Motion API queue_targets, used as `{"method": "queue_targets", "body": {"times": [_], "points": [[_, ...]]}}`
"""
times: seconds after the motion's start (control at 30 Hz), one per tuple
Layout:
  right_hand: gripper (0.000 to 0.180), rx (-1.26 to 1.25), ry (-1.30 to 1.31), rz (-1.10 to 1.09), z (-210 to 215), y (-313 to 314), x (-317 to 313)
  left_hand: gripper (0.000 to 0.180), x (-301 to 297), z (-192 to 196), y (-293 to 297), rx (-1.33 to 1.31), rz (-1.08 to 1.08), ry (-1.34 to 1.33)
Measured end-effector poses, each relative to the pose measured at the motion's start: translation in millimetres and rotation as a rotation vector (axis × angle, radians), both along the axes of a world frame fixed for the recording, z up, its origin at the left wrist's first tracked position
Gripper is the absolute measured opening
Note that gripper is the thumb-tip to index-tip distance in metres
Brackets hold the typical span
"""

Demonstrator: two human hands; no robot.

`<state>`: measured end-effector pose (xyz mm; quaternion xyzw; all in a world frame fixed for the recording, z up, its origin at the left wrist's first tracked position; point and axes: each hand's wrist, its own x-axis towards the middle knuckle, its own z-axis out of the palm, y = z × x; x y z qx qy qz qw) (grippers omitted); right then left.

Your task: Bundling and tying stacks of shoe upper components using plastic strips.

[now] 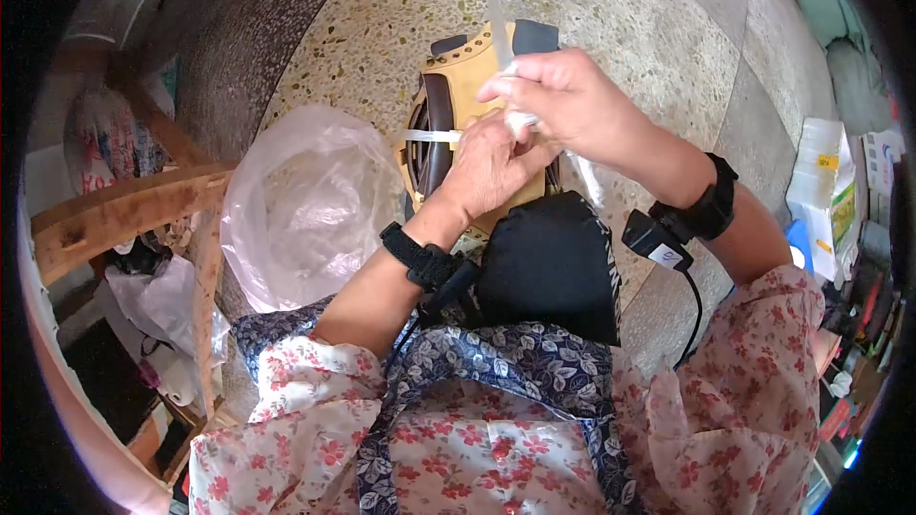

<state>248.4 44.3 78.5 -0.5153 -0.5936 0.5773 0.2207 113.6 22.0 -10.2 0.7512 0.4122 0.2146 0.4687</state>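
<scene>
A tan bundle (469,86) with a row of dark holes along its far edge and dark brown curved strips on its left side lies in front of me; I cannot make out its exact kind. A white plastic strip (429,135) crosses it. My left hand (491,167) rests on the bundle, its fingers closed around the strip at the middle. My right hand (563,100), just above and to the right, is closed on the same white strip, whose translucent end sticks up past the fingers. Another white length hangs below the right hand. Both hands partly hide the bundle.
A clear plastic bag (305,210) lies left of the bundle. Nearest me is a black cushion-like thing (549,262). A wooden frame (134,215) stands at the far left, beside other bags. White boxes (819,195) and assorted goods line the right. The speckled floor (382,0) surrounds the bundle.
</scene>
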Motion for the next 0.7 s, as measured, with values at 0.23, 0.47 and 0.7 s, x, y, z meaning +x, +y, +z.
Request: {"method": "queue_targets", "body": {"times": [0.23, 0.47, 0.7], "points": [[0.025, -0.080, 0.146, -0.329, -8.6, -10.1, 56.5, 0.032, -10.6, 6.1, 16.9, -0.392, -0.018, -0.221], [0.027, -0.169, 0.163, -0.567, -38.2, -37.2, 77.7, 0.031, -10.2, 18.2, 20.1, -0.227, -0.067, -0.046], [0.029, -0.276, 0.143, -0.556, -40.6, -41.9, 89.0, 0.037, -3.7, 15.5, 14.9, -0.037, 0.062, 0.003]]}}
